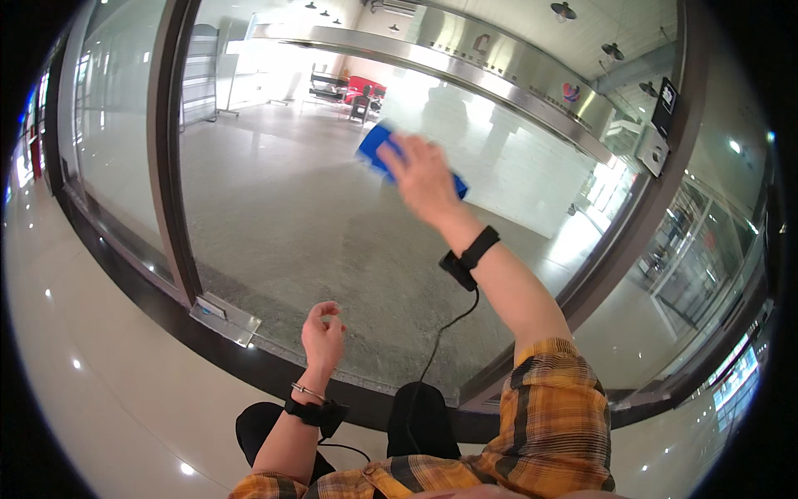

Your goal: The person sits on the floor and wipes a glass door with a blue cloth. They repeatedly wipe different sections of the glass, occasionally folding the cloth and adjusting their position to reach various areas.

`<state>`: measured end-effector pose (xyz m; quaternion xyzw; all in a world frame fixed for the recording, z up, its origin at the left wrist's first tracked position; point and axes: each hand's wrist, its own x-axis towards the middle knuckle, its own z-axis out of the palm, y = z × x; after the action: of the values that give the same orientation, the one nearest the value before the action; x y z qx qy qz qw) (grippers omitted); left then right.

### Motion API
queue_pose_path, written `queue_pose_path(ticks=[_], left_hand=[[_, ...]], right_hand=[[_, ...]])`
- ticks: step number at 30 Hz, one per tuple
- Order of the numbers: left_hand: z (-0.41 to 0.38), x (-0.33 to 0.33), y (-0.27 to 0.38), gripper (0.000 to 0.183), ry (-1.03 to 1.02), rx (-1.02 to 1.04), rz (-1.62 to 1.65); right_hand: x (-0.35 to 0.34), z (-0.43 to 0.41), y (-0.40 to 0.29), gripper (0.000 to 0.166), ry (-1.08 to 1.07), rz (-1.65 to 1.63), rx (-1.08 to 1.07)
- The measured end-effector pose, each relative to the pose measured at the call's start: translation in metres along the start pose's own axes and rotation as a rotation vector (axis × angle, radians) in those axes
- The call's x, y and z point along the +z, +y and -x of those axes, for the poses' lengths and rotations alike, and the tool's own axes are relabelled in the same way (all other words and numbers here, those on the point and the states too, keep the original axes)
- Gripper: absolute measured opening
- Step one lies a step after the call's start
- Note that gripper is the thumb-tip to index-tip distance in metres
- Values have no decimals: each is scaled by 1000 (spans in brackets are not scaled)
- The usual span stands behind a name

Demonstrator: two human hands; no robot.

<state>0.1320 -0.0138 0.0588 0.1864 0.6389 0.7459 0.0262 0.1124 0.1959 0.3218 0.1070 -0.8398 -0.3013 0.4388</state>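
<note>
My right hand (pixel 424 178) is raised and spread over a blue cloth (pixel 376 145), which shows on both sides of my fingers. The cloth looks flat against the glass door (pixel 299 218) in front of me; hand and cloth are slightly blurred. Lower down, my left hand (pixel 323 337) hangs in front of the glass near the door's bottom, its fingers loosely curled with nothing in them.
Dark frame posts stand left (pixel 167 156) and right (pixel 623 231) of the door. A metal patch fitting (pixel 225 319) sits at its lower left corner. Behind the glass are a grey floor and a red sofa (pixel 366 90). A black cable (pixel 439 334) hangs from my right wristband.
</note>
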Motion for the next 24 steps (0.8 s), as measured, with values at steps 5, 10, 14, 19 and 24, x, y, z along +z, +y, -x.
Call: queue_pose_path(ticks=[5, 10, 14, 19, 24], left_hand=[[-1, -7, 1, 27, 32, -28, -26], [9, -3, 4, 27, -32, 13, 11], [10, -2, 5, 26, -63, 20, -29], [6, -14, 5, 26, -25, 3, -7], [16, -25, 20, 27, -52, 10, 69]], right_hand=[[-33, 27, 31, 48, 127, 96, 239], [-54, 26, 86, 59, 408, 256, 788], [-28, -15, 49, 56, 246, 183, 527], [-25, 24, 12, 45, 36, 126, 65], [-94, 106, 111, 62, 106, 390, 865]])
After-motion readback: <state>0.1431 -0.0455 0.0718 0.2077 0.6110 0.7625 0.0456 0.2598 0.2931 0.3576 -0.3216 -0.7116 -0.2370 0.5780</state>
